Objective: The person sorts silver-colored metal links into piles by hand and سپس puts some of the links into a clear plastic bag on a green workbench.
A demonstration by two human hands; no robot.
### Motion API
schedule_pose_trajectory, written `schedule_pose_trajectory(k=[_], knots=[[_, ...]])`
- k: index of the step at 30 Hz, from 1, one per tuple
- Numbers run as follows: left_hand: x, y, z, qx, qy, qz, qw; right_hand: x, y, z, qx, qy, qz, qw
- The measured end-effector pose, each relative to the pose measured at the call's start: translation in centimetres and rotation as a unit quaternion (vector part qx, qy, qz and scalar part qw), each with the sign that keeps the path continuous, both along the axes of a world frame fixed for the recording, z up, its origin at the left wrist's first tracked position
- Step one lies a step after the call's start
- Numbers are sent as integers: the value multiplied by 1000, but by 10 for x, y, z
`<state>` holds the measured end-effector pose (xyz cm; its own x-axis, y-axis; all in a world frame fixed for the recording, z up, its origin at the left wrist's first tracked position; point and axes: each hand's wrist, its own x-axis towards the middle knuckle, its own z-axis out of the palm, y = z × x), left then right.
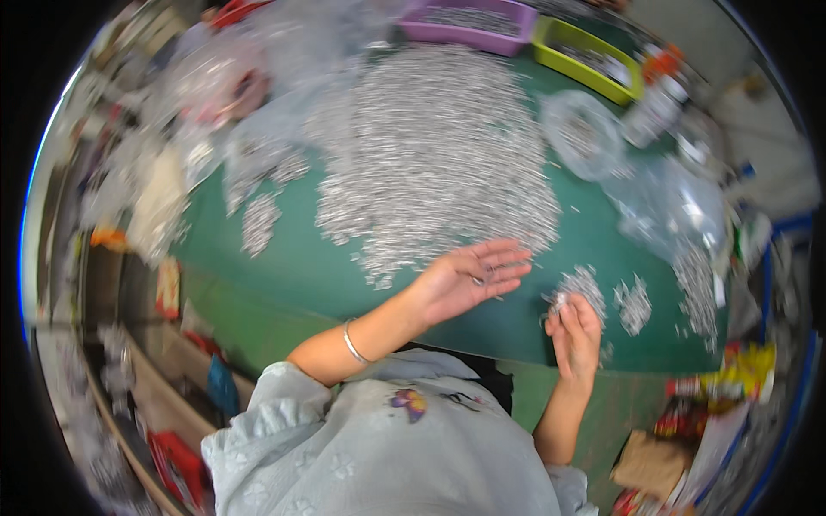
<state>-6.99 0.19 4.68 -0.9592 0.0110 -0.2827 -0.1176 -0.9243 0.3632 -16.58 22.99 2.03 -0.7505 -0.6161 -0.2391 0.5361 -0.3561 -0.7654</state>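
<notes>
My left hand [477,273] is held palm up over the near edge of the big pile, its fingers stretched out. A few small dark and silvery bits seem to lie on its palm. To its right, my right hand [575,335] is raised with thumb and fingertips pinched together around small silver metal pieces [561,298], too blurred to tell their exact kind. Just behind it lies a small heap of silver pieces [585,284]. A broad layer of thin silver metal pieces [439,146] spreads over the green tabletop [516,331].
A purple tray [469,38] and a yellow-green tray [585,73] stand at the back. On the right are a clear round tub [581,136], a white bottle [654,112], plastic bags [680,215] and another small heap [634,305]. More bags [215,86] crowd the far left.
</notes>
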Motion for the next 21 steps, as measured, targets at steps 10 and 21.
schedule_pose_trajectory(k=[10,21], knots=[[105,-125,-9,-38,-199,345,916,26,-56,-15,9,-45,120,992],[56,-372,5,-106,-197,690,689,35,-66,-14,27,-34,108,993]])
